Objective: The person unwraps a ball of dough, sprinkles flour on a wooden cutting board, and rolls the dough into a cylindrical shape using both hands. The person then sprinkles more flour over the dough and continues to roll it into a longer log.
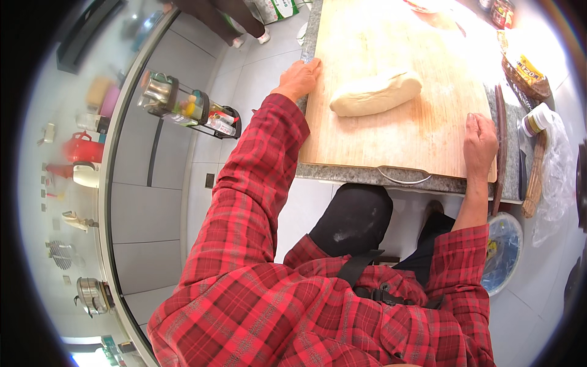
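Note:
A thick log of pale dough (376, 94) lies on a large wooden cutting board (390, 147), slanting slightly up to the right. My left hand (298, 79) holds the board at its left edge, with the fingertips against the wood. On the opposite side, my right hand (480, 141) grips the right edge, thumb on top and fingers curled; their tips are hidden. Both hands are apart from the dough. A curved metal handle (404, 181) sticks out from the board's near edge.
Right of the board lie a dark rolling pin (500, 151), a knife (522, 169), a white tub (537, 120) and a wicker basket (527, 80). A lined bin (502, 257) stands below. At left are a wheeled rack (190, 108) and a counter (110, 183). Another person's legs (229, 18) show beyond.

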A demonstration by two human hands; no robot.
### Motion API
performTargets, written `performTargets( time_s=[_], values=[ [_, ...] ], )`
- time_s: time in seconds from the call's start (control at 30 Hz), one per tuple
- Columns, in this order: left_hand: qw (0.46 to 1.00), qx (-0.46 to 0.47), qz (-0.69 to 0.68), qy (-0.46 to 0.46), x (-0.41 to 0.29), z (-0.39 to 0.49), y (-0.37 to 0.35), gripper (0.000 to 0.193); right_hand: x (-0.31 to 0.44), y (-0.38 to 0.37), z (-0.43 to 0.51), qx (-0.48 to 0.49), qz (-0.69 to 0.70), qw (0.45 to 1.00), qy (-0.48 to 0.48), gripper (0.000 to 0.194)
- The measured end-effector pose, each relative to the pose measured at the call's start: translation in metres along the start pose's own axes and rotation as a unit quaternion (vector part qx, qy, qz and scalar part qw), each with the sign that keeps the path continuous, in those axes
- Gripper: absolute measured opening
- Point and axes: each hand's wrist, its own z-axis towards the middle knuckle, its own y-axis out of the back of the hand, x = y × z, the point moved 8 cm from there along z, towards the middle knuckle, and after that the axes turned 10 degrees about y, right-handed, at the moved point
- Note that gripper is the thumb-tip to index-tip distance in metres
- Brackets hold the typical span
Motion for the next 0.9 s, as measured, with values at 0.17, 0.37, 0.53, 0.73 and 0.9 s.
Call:
performTargets(
  time_s=[0.17, 0.37, 0.53, 0.73, 0.9],
  values=[
    [1.000, 0.011, 0.005, -0.016, -0.001, 0.006, 0.002, 0.036, 0.000, 0.000, 0.000, 0.005, 0.001, 1.000, -0.006, 0.022],
    [0.998, 0.013, 0.034, -0.051, -0.003, 0.003, 0.007, 0.038, -0.002, 0.001, 0.000, 0.004, -0.001, 1.000, -0.009, 0.022],
    [0.994, -0.023, 0.081, -0.064, 0.006, -0.017, 0.019, 0.037, -0.004, -0.001, -0.001, 0.002, 0.008, 1.000, -0.010, 0.024],
    [0.967, -0.172, -0.146, -0.116, -0.028, -0.095, 0.050, 0.040, -0.003, -0.001, 0.000, -0.005, 0.015, 1.000, -0.009, 0.026],
    [0.959, -0.194, -0.139, -0.155, -0.112, -0.154, 0.028, 0.067, -0.005, 0.001, 0.000, -0.017, 0.013, 1.000, -0.006, 0.026]
  ],
)
